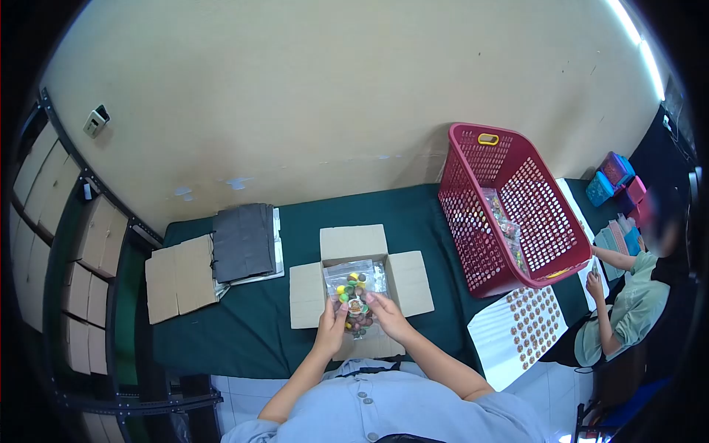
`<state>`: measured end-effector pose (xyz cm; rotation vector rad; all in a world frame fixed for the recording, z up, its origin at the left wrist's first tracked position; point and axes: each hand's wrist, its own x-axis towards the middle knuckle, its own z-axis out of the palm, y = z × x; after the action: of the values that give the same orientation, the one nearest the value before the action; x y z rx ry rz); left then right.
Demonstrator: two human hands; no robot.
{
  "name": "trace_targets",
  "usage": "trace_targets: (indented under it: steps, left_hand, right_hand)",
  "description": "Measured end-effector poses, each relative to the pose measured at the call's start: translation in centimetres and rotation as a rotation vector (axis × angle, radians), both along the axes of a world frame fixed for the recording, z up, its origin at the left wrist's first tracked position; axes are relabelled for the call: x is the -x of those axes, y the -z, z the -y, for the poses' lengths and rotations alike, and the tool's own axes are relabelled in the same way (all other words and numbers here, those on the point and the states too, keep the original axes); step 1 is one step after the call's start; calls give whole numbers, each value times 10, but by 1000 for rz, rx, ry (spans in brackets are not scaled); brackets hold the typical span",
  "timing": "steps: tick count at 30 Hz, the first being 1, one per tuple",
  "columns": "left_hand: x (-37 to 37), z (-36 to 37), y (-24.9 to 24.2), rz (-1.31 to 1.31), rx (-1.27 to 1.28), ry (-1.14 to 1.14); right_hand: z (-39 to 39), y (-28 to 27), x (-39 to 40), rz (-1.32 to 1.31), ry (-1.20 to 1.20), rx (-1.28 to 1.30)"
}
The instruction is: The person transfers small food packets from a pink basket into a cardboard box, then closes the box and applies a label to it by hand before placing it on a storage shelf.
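Note:
Between my two hands is a clear zip bag point(350, 279) of round, coloured candies with a round sticker on its front. My left hand point(333, 323) grips the bag's left side, thumb on the front. On the right side my right hand point(387, 314) holds it the same way. Below the bag stands an open cardboard box point(355, 242) with its flaps folded outward. Part of another clear bag point(379, 277) shows inside the box, just right of the held one. The held bag hides most of the box's inside.
A tall maroon basket point(528, 181) with several candy bags point(504, 227) stands right. Before it lies a sheet of round stickers point(517, 328). Dark paper bags point(244, 242) and flat cardboard point(179, 277) lie left. A box-filled shelf point(96, 236) is far left; a co-worker point(624, 303) sits far right.

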<state>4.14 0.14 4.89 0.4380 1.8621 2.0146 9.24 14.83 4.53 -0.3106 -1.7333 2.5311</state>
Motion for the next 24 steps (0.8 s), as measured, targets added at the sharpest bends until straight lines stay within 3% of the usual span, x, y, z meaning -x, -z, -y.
trace_targets:
  steps: [3,12,14,17,18,24]
  left_hand:
    - [-3,-5,-10,19,-91,0]
    - [-3,-4,13,-87,-16,-36]
    - [-4,-4,1,13,-32,56]
    - [-6,-8,-10,-39,-81,156]
    - [-4,-5,-21,110,-72,216]
    - [-7,-3,-11,-57,35,214]
  right_hand:
    - [9,-29,-4,52,-43,-134]
    - [-4,-14,-7,80,-57,81]
    - [0,-36,-10,97,-66,23]
    - [3,-41,-11,89,-39,1]
    - [3,-40,-12,64,2,36]
    - [-6,-17,-11,100,5,65]
